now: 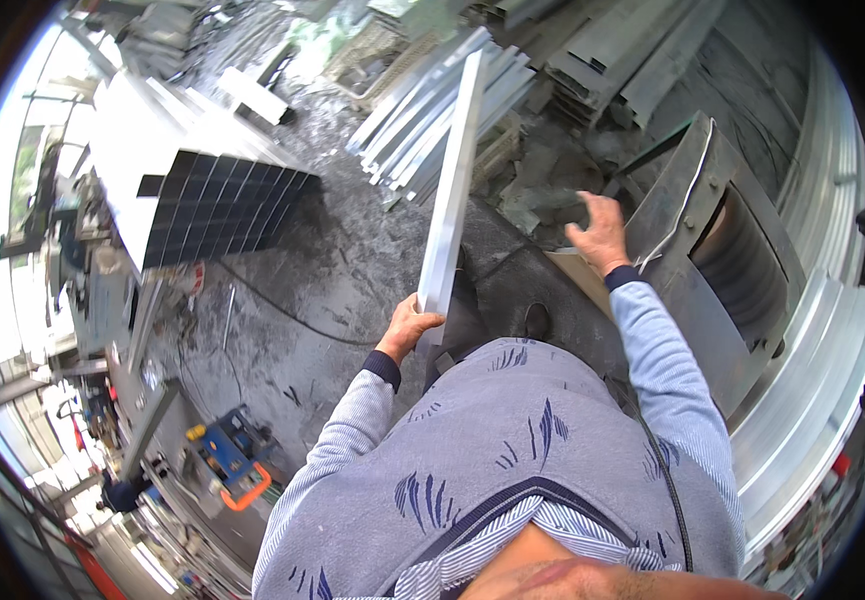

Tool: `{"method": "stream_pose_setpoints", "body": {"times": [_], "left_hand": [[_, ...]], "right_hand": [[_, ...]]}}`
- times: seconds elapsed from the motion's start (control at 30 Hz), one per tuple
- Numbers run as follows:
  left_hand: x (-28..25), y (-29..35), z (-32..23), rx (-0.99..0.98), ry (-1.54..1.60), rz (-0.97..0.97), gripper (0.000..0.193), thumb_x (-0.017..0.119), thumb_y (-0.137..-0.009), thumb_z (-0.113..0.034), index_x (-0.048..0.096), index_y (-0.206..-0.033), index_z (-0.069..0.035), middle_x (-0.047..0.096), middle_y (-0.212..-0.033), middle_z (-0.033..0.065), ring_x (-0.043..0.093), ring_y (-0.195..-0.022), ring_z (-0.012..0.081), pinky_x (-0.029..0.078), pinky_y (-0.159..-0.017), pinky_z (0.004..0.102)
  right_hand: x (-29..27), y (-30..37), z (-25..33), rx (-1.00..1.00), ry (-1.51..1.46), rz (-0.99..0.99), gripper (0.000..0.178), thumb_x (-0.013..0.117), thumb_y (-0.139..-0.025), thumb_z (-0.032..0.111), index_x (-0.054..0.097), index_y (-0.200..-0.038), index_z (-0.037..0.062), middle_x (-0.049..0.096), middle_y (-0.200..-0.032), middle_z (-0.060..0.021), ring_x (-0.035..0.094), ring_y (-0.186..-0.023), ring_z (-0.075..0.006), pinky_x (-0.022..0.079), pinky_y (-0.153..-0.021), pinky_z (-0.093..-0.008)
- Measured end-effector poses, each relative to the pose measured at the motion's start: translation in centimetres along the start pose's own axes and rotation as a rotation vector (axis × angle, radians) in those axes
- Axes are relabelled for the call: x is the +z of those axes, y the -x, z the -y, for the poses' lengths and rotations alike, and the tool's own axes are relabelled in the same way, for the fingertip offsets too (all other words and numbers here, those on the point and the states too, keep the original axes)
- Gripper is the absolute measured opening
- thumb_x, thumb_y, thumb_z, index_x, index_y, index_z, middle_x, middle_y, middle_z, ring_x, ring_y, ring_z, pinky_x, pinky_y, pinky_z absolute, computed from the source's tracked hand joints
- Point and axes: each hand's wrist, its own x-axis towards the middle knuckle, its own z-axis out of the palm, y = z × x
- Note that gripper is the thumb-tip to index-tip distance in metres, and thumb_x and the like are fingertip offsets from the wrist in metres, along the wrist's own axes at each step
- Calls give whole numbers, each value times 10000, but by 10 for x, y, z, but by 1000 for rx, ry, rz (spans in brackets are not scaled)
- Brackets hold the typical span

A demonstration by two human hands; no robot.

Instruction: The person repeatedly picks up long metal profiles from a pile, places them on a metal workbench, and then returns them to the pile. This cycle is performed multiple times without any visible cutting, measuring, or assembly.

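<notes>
A long silvery metal profile (451,185) slants up and away in front of me. My left hand (411,328) is closed round its near end, thumb across it. My right hand (600,232) is raised with nothing in it, its fingers apart and slightly curled. Just right of that hand stands a metal machine frame (674,205) with a dark ribbed cylinder (742,262) in its opening. Beyond the held profile lies a stack of similar silvery profiles (392,125).
Dark gridded panel ends (227,210) stand at the left. A cable (292,317) crosses the dusty floor (282,370). A blue tool with an orange handle (245,490) is at the lower left. Long metal lengths (802,370) run along the right, and more profiles (632,50) lie at the back.
</notes>
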Motion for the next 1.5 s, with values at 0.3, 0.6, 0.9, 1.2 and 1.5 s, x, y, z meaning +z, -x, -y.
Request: {"method": "stream_pose_setpoints", "body": {"times": [0.3, 0.6, 0.9, 1.2, 1.5], "left_hand": [[104, 119, -40, 210, 12, 19, 673, 924, -851, -259, 642, -1392, 26, 742, -1232, 110, 693, -1129, 200, 553, -1020, 362], [150, 177, -26, 338, -412, -382, 697, 923, -858, -564, 638, -1148, 2, 784, -1009, 255, 782, -987, 424, 602, -864, 501], [198, 251, 48, 565, -647, -438, 731, 894, -892, -550, 579, -1309, -38, 768, -1135, 240, 751, -1036, 494, 592, -874, 565], [224, 278, 65, 739, -710, -350, 802, 894, -886, -552, 553, -1347, 8, 727, -1180, 254, 736, -1034, 507, 592, -845, 567], [268, 272, 47, 848, -732, -302, 674, 821, -989, -491, 560, -1360, 8, 749, -1125, 279, 730, -1021, 527, 585, -852, 569]], "right_hand": [[27, 104, 157, 560, -1955, 636, 586, 745, -1010, 218, 564, -1528, 13, 728, -1323, -191, 739, -1204, -341, 573, -1116, -512], [-20, 174, 175, 541, -1858, 161, 483, 733, -1046, 106, 595, -1508, 82, 704, -1329, -102, 691, -1217, -270, 579, -1086, -464], [-47, 301, 181, 547, -1818, 343, 546, 786, -1006, 171, 588, -1493, 22, 695, -1383, -149, 669, -1355, -328, 580, -1127, -532], [-84, 375, 164, 352, -2008, 379, 721, 772, -968, 162, 484, -1609, 0, 618, -1565, -210, 614, -1449, -383, 477, -1255, -594], [-107, 386, 137, 344, -1904, 195, 706, 749, -964, 96, 478, -1608, 1, 618, -1532, -232, 651, -1397, -388, 545, -1204, -569]]}}
